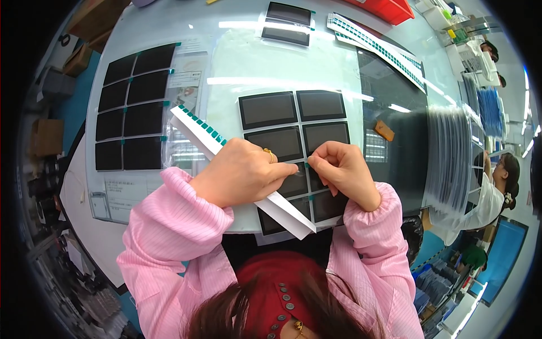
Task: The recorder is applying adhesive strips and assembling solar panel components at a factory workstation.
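The left hand [240, 169] is curled around 1 white strip [288, 214]; the right hand [344, 169] pinches closed at 1 green tab [306, 165], its hold I cannot tell.

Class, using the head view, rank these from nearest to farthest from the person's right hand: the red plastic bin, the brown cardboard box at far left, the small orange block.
Measured from the right hand:
1. Small orange block: just ahead, to its right.
2. Red plastic bin: well ahead, at the top edge.
3. Brown cardboard box: far off to the left.
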A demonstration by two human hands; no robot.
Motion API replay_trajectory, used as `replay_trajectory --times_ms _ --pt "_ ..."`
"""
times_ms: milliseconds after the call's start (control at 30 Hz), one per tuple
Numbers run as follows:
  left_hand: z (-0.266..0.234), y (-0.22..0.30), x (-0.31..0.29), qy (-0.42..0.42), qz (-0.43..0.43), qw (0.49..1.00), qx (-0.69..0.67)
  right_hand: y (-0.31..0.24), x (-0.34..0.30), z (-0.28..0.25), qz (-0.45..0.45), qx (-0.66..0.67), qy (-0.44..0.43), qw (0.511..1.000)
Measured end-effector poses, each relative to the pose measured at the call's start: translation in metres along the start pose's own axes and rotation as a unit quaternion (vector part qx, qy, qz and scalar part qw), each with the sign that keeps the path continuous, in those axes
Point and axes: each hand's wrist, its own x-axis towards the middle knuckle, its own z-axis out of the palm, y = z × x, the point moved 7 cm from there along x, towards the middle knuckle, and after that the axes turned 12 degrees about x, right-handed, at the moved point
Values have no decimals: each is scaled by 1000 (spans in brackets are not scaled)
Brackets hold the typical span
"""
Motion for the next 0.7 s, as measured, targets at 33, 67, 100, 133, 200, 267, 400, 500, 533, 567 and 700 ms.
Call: replay_trajectory --times_ms 33,67,100,133,200,267,400,500,533,567,700 --pt "1 0 0 0 0 1000 -1 0 0 0 -1 -5 4 1000" --pt "0 0 0 14 3 1000 -6 -1 0 0 -2 -10 9 1000" --pt "-1 0 0 28 5 1000 -11 -1 0 0 -2 -10 9 1000" --pt "-1 0 1 28 6 1000 -11 -1 0 0 -4 -13 13 1000" --pt "-1 0 1 40 11 999 -17 -1 0 0 -5 -16 18 1000" --pt "-1 0 1 40 10 999 -16 -2 0 0 -8 -25 21 999" --pt "-1 0 1 39 10 999 -11 -2 0 0 -8 -33 26 999" --pt "1 -1 2 14 -8 1000 -1 -2 0 -1 -11 -34 30 999" --pt "0 0 2 14 -8 1000 -1 -2 0 0 -12 -36 30 999" --pt "0 2 3 9 2 1000 5 -2 -1 0 -14 -37 31 999" --pt "5 6 3 -9 6 999 41 -4 -1 2 -23 -49 32 998"
